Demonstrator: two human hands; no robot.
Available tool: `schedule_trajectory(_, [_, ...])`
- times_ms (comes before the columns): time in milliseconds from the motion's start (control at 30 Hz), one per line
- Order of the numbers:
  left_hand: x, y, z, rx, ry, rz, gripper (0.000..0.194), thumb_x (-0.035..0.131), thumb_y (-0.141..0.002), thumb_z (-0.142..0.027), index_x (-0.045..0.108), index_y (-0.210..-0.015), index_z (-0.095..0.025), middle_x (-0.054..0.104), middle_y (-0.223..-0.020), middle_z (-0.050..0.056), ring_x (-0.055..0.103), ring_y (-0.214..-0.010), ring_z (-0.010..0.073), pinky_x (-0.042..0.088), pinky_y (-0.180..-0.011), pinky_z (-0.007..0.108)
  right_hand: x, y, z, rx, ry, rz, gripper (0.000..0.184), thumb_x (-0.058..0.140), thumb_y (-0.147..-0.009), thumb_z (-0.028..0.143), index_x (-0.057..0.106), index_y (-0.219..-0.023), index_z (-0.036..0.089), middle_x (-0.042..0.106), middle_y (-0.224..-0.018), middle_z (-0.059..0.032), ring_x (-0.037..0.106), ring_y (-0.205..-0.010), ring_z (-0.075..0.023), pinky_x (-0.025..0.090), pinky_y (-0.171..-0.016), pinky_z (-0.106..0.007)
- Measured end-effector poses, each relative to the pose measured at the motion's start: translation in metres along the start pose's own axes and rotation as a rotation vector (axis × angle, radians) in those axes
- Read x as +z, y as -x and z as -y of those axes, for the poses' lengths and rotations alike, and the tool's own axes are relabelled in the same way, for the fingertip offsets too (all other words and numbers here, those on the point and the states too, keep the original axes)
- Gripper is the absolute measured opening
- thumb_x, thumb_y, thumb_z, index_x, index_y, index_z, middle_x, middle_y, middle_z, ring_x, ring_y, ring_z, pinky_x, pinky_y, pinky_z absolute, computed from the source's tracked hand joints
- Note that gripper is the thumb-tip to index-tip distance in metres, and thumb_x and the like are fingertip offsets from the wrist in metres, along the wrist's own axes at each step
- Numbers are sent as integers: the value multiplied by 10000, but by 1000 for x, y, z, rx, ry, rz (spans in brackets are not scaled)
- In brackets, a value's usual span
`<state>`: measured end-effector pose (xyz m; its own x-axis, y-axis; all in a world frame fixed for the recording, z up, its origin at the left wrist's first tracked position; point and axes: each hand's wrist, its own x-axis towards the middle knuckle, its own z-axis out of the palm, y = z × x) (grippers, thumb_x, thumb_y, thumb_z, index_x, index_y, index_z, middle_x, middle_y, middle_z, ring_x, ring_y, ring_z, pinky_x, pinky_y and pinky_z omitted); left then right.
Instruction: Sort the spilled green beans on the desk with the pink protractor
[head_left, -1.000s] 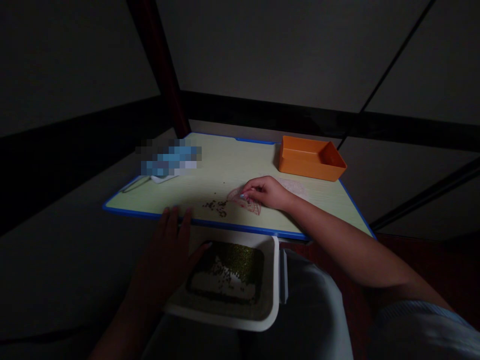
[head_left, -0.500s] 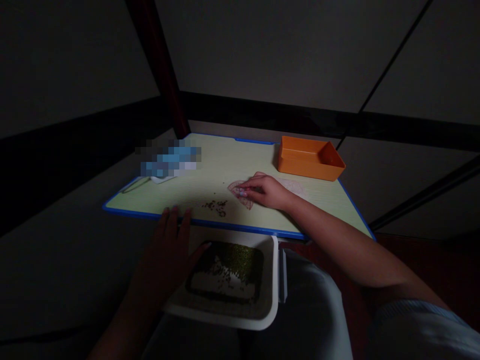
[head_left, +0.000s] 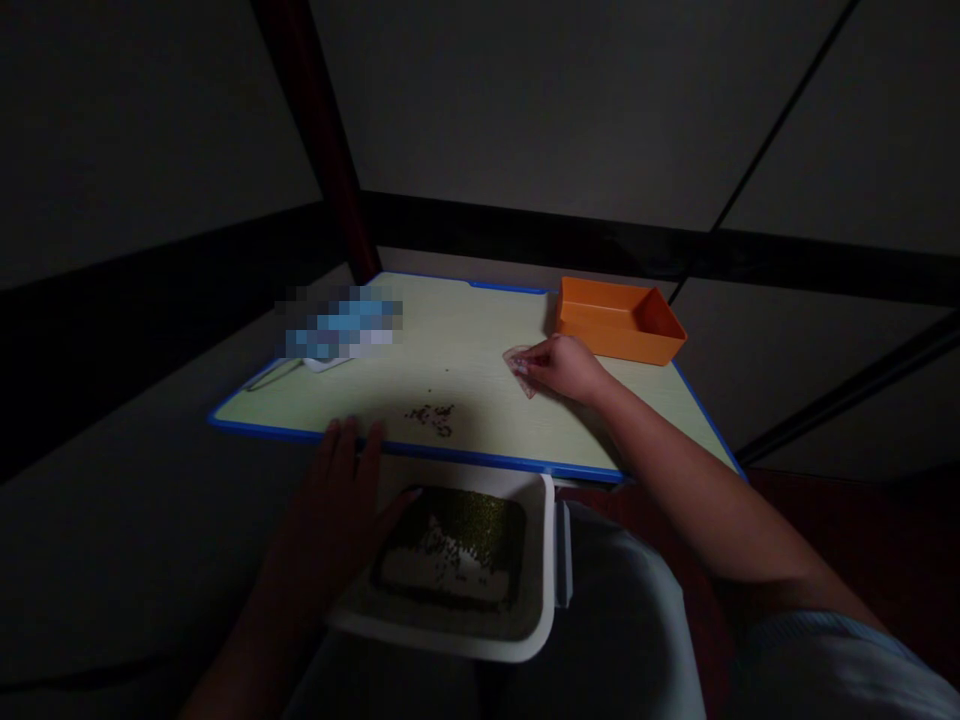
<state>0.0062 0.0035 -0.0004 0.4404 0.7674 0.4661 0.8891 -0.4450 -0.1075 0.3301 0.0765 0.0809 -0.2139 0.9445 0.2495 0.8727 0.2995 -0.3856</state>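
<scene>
My right hand (head_left: 562,368) is closed in a pinch over the table, gripping a thin, pinkish, patterned piece of gauzy cloth (head_left: 519,372). Part of the cloth fans out left of the fingertips; the rest is hidden by the hand. My left hand (head_left: 341,505), dim in shadow, lies with fingers stretched out, their tips at the table's blue front edge. Its thumb reaches over a white plastic container (head_left: 550,560). Inside that container are small green beans (head_left: 484,520), heaped at the far side. A scatter of small dark beans (head_left: 435,417) lies on the tabletop.
An orange open box (head_left: 622,335) stands at the back right of the pale, blue-edged table (head_left: 465,325). At the left is a white tray (head_left: 322,362) with a blurred blue item (head_left: 349,318). Behind the table rises a wall (head_left: 525,110). The container rests over my lap.
My right hand has moved right and slightly back, carrying the pinkish cloth away from the scattered beans, nearer the orange box. The left hand and the container have stayed in place.
</scene>
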Motion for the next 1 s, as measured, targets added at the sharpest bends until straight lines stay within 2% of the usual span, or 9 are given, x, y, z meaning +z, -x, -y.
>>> schedule_trajectory(100, [1,1,0,-8,9,-2,892,382,-775,-676,293,-1395,-40,358,-1424,309,263,-1394,402,349,-1068,525,-2,1,-3,49,-104,-29,241,606,-777,203,764,-938,117,722,-783,-84,585,-648,-151,383,-605,-268])
schedule_trajectory(233, [2,2,0,-12,11,-12,887,398,-773,-670,288,-1401,-54,341,-1444,303,259,-1397,398,355,-1063,529,2,0,-11,74,-326,-207,290,644,-773,287,748,-974,106,708,-867,-107,600,-732,-191,444,-657,-305])
schedule_trajectory(333, [3,3,0,-34,28,-9,868,392,-780,-661,287,-1405,-68,338,-1451,293,269,-1396,388,370,-1052,526,3,1,-14,65,-383,-294,326,656,-772,326,741,-993,102,684,-894,-124,591,-766,-205,461,-702,-349])
schedule_trajectory(533, [11,5,5,-11,47,-73,856,408,-765,-667,333,-1387,-85,363,-1435,281,274,-1392,391,378,-1041,526,9,3,-4,-99,-378,-102,309,646,-774,296,749,-990,100,681,-826,-113,567,-738,-172,451,-682,-314])
schedule_trajectory(600, [14,6,6,16,57,-73,854,437,-754,-657,337,-1387,-93,384,-1421,276,284,-1386,394,380,-1037,528,13,2,-5,-114,-313,-88,275,622,-779,242,750,-990,121,690,-822,-107,566,-751,-172,445,-678,-306])
schedule_trajectory(733, [21,8,4,19,78,-168,826,439,-762,-627,343,-1383,-91,413,-1392,290,345,-1338,431,428,-964,554,15,0,-15,-48,-166,-130,273,596,-796,227,744,-1008,138,694,-775,-93,567,-725,-181,444,-660,-310])
schedule_trajectory(867, [21,9,0,3,100,-253,765,453,-777,-567,338,-1388,-122,421,-1392,278,349,-1342,420,431,-956,550,11,-2,-16,-31,-126,-149,259,578,-833,260,734,-1021,172,720,-866,-96,603,-780,-194,466,-707,-333])
schedule_trajectory(1000, [14,10,-1,-12,132,-219,761,462,-761,-586,347,-1382,-163,403,-1430,239,339,-1358,399,447,-946,540,11,-13,-2,-108,-98,-70,276,568,-842,241,704,-1081,206,716,-1043,-96,617,-904,-211,469,-801,-375])
